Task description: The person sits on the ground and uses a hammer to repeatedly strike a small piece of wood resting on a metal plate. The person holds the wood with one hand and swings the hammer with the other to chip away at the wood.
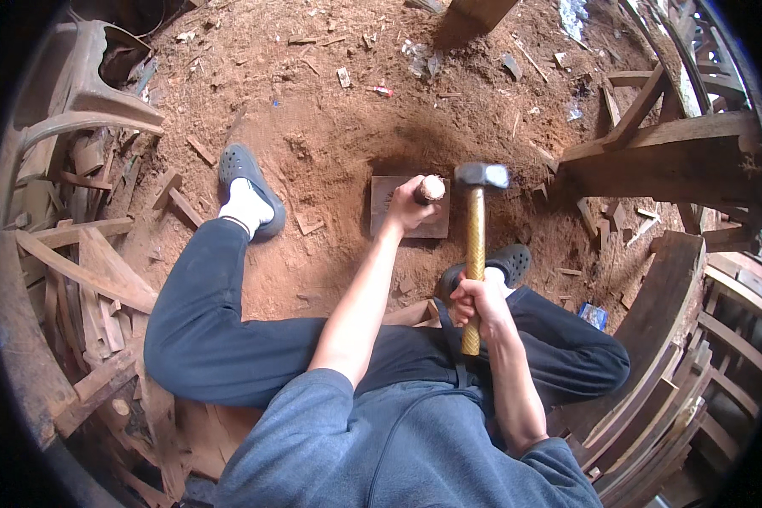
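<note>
I sit on the dirt ground with my legs spread. My left hand grips a wooden-handled chisel held upright over a flat wooden block lying on the red earth. My right hand is closed around the yellow handle of a hammer. Its grey steel head hovers just right of the chisel's rounded top, close to it but apart. The chisel's blade is hidden behind my left hand.
Curved wooden furniture parts are stacked at the right. Planks and offcuts pile up at the left, with a carved chair frame behind. Wood scraps litter the ground. My grey shoes rest beside the block.
</note>
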Demonstrator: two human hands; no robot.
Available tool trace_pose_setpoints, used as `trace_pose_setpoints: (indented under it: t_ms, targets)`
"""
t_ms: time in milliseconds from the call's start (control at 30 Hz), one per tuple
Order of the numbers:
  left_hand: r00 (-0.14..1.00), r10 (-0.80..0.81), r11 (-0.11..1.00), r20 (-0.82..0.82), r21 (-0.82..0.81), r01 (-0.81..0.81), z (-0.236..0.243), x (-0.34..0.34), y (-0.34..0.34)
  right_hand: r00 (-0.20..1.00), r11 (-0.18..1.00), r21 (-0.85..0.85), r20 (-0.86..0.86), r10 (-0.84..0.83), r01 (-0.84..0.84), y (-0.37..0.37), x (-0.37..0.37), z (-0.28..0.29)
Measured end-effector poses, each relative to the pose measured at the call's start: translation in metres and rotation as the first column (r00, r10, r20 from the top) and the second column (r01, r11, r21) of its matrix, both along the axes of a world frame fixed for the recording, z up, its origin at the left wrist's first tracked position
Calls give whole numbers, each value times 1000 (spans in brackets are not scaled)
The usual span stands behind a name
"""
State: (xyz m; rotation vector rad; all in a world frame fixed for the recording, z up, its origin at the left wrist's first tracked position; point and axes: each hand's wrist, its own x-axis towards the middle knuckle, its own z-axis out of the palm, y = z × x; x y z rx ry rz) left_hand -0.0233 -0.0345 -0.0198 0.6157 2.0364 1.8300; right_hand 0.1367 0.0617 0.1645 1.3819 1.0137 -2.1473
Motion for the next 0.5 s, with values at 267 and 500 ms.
trace_pose_setpoints:
  t_ms: [267,500]
  targets:
    - [991,130,991,-32,15,-130,38,6,9,986,926,-360,158,-59,113,-5,11,-61]
    - [977,206,969,-51,-129,-211,43,3,42,975,942,-331,221,14,61,-7,5,-76]
